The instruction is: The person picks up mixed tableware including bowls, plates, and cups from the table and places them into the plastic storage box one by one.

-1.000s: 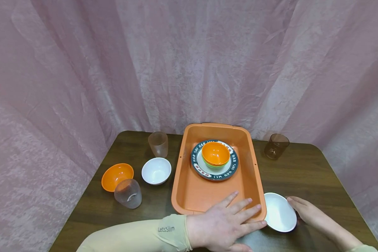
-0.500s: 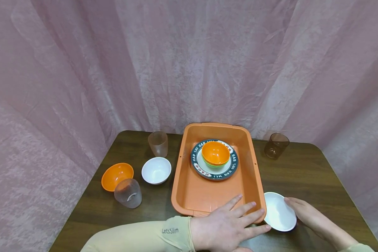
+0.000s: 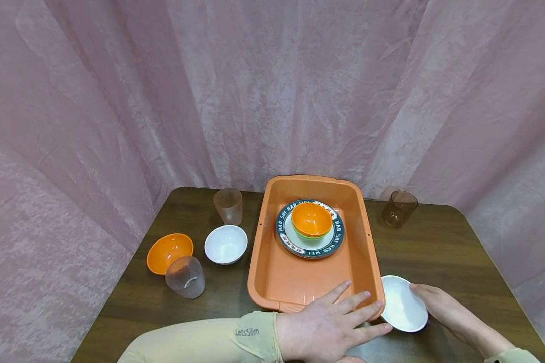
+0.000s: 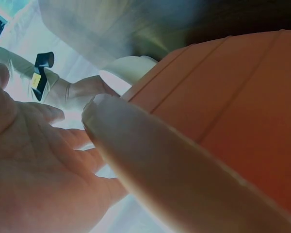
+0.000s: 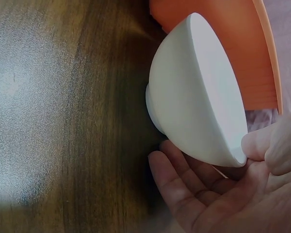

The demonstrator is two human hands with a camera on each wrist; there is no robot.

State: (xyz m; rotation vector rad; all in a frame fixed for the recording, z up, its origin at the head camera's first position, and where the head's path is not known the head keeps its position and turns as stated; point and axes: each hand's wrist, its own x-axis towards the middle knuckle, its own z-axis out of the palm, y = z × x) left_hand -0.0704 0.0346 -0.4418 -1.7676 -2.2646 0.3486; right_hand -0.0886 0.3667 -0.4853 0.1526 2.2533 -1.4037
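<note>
Beside the near right corner of the orange basin (image 3: 290, 282), I have my right hand (image 3: 444, 311) on the rim of a white bowl (image 3: 404, 305). The bowl lies just left of that hand, between it and the basin; I can't tell whether bowl and basin touch. My thumb laps over the rim and my other fingers curve beneath the outer wall, so I have it in a pinch. My left hand (image 3: 327, 325) lies over the basin's near right corner, fingers straight and spread, gripping nothing. Farther back in the basin, an orange bowl (image 3: 312, 219) is stacked on a green bowl (image 3: 312, 237) on a plate (image 3: 288, 243).
</note>
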